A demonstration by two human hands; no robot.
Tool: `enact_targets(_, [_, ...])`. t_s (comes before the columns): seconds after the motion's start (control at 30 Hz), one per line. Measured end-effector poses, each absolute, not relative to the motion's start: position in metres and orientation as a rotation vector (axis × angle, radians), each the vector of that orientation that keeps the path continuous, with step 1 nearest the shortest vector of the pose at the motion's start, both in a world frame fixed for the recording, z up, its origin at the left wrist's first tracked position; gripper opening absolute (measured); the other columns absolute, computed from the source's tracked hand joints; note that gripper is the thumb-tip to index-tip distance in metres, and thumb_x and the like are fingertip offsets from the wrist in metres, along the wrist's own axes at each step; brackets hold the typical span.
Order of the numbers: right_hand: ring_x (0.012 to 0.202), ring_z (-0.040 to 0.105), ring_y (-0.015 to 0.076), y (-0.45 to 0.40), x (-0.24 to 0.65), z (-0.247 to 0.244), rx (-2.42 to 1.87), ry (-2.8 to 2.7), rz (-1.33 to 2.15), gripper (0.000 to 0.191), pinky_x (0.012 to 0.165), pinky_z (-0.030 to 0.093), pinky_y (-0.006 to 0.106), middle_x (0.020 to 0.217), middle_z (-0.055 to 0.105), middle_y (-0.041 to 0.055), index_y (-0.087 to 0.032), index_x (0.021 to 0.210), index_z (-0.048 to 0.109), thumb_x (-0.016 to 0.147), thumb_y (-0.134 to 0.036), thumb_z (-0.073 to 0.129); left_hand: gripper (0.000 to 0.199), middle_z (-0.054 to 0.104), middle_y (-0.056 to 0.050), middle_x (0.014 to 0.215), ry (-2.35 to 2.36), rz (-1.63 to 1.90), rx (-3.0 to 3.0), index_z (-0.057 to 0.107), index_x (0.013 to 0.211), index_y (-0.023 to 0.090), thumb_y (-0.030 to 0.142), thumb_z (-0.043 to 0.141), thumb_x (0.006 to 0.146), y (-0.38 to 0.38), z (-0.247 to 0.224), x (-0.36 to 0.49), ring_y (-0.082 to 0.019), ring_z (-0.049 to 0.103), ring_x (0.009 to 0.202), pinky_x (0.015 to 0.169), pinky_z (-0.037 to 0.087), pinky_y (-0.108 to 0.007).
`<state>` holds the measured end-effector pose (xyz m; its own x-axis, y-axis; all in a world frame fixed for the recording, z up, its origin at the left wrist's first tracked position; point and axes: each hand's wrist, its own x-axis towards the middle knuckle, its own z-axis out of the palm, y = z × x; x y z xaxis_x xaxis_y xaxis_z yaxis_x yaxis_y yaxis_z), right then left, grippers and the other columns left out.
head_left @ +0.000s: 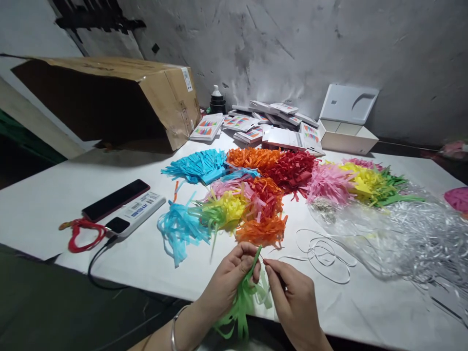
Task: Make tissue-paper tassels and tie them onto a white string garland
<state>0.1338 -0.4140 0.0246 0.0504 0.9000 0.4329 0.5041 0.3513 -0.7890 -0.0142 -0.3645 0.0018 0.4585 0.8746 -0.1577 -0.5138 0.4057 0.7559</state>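
Note:
At the table's front edge, my left hand [237, 268] is closed round the twisted top of a green tissue paper tassel [241, 304]. Its cut strips hang down below the hand, past the edge. Fingers pinched, my right hand [294, 297] is just right of the tassel's top, on what looks like a thin strand whose kind is too small to tell. Beyond the hands lie an orange tassel [261, 231], a yellow tassel [234, 207] and a light blue tassel [181, 226]. A thin white cord [329, 251] lies in loops to the right.
A row of fringed tassels includes a blue one [199, 165] and a dark red one [292, 170]. Silvery strips in clear plastic [409, 239] cover the right side. Phone [116, 200], power bank [141, 212], printed boxes [243, 124], white box [347, 136] and carton [164, 105] surround them.

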Motion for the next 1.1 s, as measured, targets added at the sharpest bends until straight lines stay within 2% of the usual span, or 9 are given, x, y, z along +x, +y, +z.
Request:
enact_targets(0.33, [0.070, 0.073, 0.0167, -0.412, 0.136, 0.024, -1.342, -1.627, 0.404, 0.020, 0.064, 0.056, 0.023, 0.081, 0.075, 0.0037, -0.022, 0.096, 0.070, 0.098, -0.020, 0.050, 0.030, 0.062, 0.002, 0.064, 0.643, 0.950, 0.755, 0.061, 0.097, 0.018, 0.042, 0.075, 0.085, -0.363, 0.003, -0.014, -0.010, 0.052, 0.059, 0.061, 0.040, -0.021])
enact_targets(0.53, [0.057, 0.067, 0.0166, -0.412, 0.140, 0.021, -1.406, -1.840, 0.032, 0.023, 0.054, 0.051, 0.024, 0.069, 0.069, 0.0044, -0.017, 0.100, 0.067, 0.099, -0.015, 0.044, 0.031, 0.069, -0.002, 0.073, 0.756, 0.958, 0.937, 0.061, 0.095, 0.017, 0.044, 0.073, 0.086, -0.363, 0.001, -0.017, -0.012, 0.055, 0.064, 0.062, 0.042, -0.023])
enact_targets(0.77, [0.067, 0.071, 0.0152, -0.416, 0.144, 0.030, -1.347, -1.740, 0.140, 0.019, 0.065, 0.055, 0.022, 0.078, 0.072, 0.0047, -0.016, 0.103, 0.067, 0.099, -0.015, 0.048, 0.030, 0.071, -0.002, 0.075, 0.759, 0.935, 0.926, 0.057, 0.092, 0.017, 0.042, 0.072, 0.088, -0.364, 0.000, -0.019, -0.011, 0.055, 0.064, 0.061, 0.042, -0.022])
enact_targets(0.97, [0.067, 0.071, 0.0147, -0.417, 0.142, 0.030, -1.334, -1.720, 0.206, 0.019, 0.064, 0.054, 0.021, 0.077, 0.071, 0.0042, -0.016, 0.098, 0.067, 0.099, -0.015, 0.048, 0.032, 0.070, -0.002, 0.074, 0.746, 0.931, 0.904, 0.057, 0.092, 0.017, 0.044, 0.073, 0.087, -0.365, 0.002, -0.018, -0.010, 0.055, 0.062, 0.061, 0.041, -0.023])
enact_targets(1.1, [0.059, 0.066, 0.0152, -0.416, 0.143, 0.026, -1.363, -1.823, 0.073, 0.022, 0.057, 0.051, 0.023, 0.069, 0.066, 0.0038, -0.014, 0.101, 0.067, 0.099, -0.014, 0.045, 0.033, 0.070, -0.002, 0.074, 0.768, 0.924, 0.935, 0.057, 0.092, 0.017, 0.045, 0.073, 0.086, -0.366, 0.003, -0.016, -0.011, 0.055, 0.061, 0.060, 0.042, -0.023])
